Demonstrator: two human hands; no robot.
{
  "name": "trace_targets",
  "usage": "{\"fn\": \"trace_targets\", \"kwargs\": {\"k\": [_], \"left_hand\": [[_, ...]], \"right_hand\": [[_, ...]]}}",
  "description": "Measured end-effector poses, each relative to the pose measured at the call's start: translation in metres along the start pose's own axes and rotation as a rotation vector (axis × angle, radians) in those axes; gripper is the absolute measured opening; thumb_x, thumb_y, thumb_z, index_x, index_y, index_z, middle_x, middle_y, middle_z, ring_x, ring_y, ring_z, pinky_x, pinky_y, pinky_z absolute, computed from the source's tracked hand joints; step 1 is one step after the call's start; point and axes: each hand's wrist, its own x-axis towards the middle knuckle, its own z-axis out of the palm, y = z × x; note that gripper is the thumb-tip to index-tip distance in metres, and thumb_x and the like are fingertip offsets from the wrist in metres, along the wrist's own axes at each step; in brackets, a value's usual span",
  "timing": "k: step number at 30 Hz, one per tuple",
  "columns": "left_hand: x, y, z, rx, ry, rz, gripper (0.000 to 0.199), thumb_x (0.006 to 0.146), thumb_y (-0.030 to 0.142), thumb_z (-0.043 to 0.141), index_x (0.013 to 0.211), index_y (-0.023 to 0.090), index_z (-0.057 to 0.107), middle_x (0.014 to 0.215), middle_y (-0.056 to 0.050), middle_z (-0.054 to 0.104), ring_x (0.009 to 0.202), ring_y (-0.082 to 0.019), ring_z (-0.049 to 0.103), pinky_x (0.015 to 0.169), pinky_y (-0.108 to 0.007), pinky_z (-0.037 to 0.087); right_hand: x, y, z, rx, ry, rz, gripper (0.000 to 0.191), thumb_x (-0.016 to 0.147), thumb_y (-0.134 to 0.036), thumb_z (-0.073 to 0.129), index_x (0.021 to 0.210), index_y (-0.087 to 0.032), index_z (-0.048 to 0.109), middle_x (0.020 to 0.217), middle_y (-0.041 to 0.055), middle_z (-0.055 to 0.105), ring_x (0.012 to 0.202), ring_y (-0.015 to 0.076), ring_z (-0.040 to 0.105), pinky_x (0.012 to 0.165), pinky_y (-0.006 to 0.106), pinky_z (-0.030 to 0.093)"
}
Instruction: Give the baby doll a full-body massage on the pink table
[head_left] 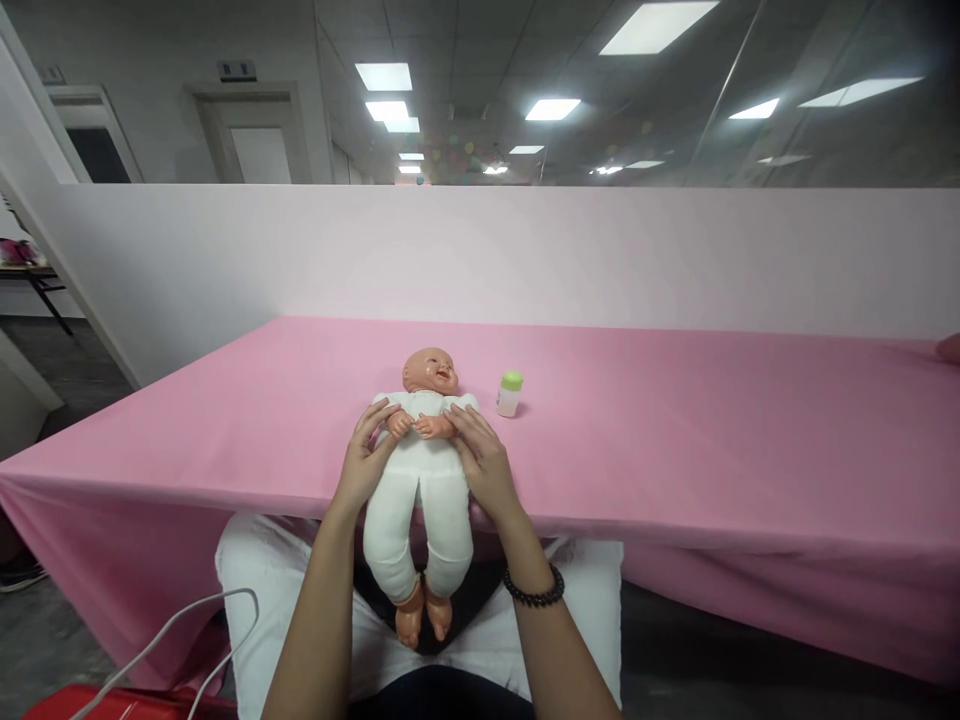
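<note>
On the pink tablecloth (675,420), left hand (364,462) and right hand (484,462) clamp a baby doll (420,480), hiding its sides.

A black beaded bracelet (534,590) circles the wrist behind the right hand (486,465); beside that bracelet, a white cloth (270,580) covers the lap; dark clothing (442,695) shows along its middle; forearms bare.
</note>
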Motion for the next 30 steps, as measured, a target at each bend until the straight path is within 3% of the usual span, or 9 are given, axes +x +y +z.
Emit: {"fn": "trace_targets", "kwargs": {"k": [4, 9, 14, 17, 20, 23, 27, 30], "left_hand": [[0.000, -0.005, 0.000, 0.007, 0.058, 0.015, 0.033, 0.082, 0.027, 0.078, 0.115, 0.030, 0.073, 0.141, -0.006, 0.060, 0.140, -0.025, 0.048, 0.119, -0.039, 0.034], [0.003, -0.013, -0.001, -0.179, 0.295, 0.021, 0.042, 0.087, 0.035, 0.075, 0.125, 0.031, 0.059, 0.138, -0.004, 0.059, 0.131, -0.019, 0.056, 0.115, -0.033, 0.041], [0.010, -0.014, -0.009, -0.484, 0.554, -0.160, 0.033, 0.099, 0.032, 0.058, 0.129, 0.036, 0.046, 0.128, -0.004, 0.061, 0.109, -0.016, 0.068, 0.104, -0.041, 0.053], [0.015, -0.013, -0.016, -0.616, 0.675, -0.271, 0.023, 0.102, 0.025, 0.046, 0.124, 0.032, 0.048, 0.124, -0.006, 0.062, 0.106, -0.017, 0.069, 0.103, -0.049, 0.054], [0.017, -0.015, -0.020, -0.669, 0.704, -0.313, 0.019, 0.102, 0.022, 0.043, 0.118, 0.027, 0.051, 0.124, -0.009, 0.062, 0.109, -0.019, 0.068, 0.106, -0.051, 0.052], [0.016, -0.019, -0.018, -0.611, 0.681, -0.252, 0.026, 0.096, 0.020, 0.054, 0.120, 0.028, 0.050, 0.124, -0.007, 0.062, 0.108, -0.018, 0.069, 0.106, -0.050, 0.051], [0.009, -0.019, -0.012, -0.408, 0.558, -0.076, 0.042, 0.091, 0.031, 0.068, 0.128, 0.032, 0.049, 0.140, -0.006, 0.057, 0.121, -0.019, 0.064, 0.109, -0.042, 0.049], [0.004, -0.016, -0.007, -0.236, 0.417, 0.027, 0.051, 0.087, 0.037, 0.075, 0.133, 0.032, 0.053, 0.150, -0.006, 0.052, 0.135, -0.020, 0.054, 0.114, -0.034, 0.043]], "right_hand": [[0.000, -0.001, 0.000, 0.053, 0.060, 0.013, 0.037, 0.094, -0.027, 0.060, 0.129, -0.035, 0.070, 0.140, -0.0014, 0.065, 0.143, 0.0219, 0.047, 0.127, 0.050, 0.027], [0.001, -0.006, -0.001, 0.282, 0.305, 0.117, 0.043, 0.091, -0.034, 0.066, 0.133, -0.024, 0.065, 0.144, 0.0090, 0.061, 0.136, 0.0236, 0.055, 0.122, 0.049, 0.035], [0.002, 0.010, -0.012, 0.485, 0.701, 0.257, 0.057, 0.083, -0.036, 0.073, 0.136, -0.025, 0.054, 0.151, 0.0118, 0.052, 0.136, 0.0234, 0.054, 0.115, 0.047, 0.042], [0.000, 0.027, -0.021, 0.646, 0.815, 0.444, 0.063, 0.080, -0.035, 0.072, 0.138, -0.030, 0.049, 0.148, 0.0094, 0.054, 0.129, 0.0209, 0.060, 0.110, 0.046, 0.047], [-0.001, 0.035, -0.025, 0.713, 0.822, 0.487, 0.066, 0.080, -0.033, 0.071, 0.141, -0.033, 0.045, 0.145, 0.0075, 0.056, 0.126, 0.0187, 0.062, 0.109, 0.044, 0.048], [-0.001, 0.031, -0.022, 0.599, 0.816, 0.441, 0.063, 0.082, -0.039, 0.071, 0.139, -0.029, 0.048, 0.148, 0.0102, 0.054, 0.131, 0.0225, 0.059, 0.108, 0.046, 0.048], [0.000, 0.014, -0.012, 0.388, 0.736, 0.262, 0.062, 0.083, -0.039, 0.073, 0.138, -0.022, 0.051, 0.147, 0.0153, 0.054, 0.133, 0.0263, 0.056, 0.112, 0.047, 0.046], [0.000, 0.002, -0.004, 0.289, 0.564, 0.140, 0.054, 0.086, -0.037, 0.071, 0.136, -0.021, 0.056, 0.146, 0.0143, 0.057, 0.132, 0.0265, 0.057, 0.113, 0.047, 0.045]]}}
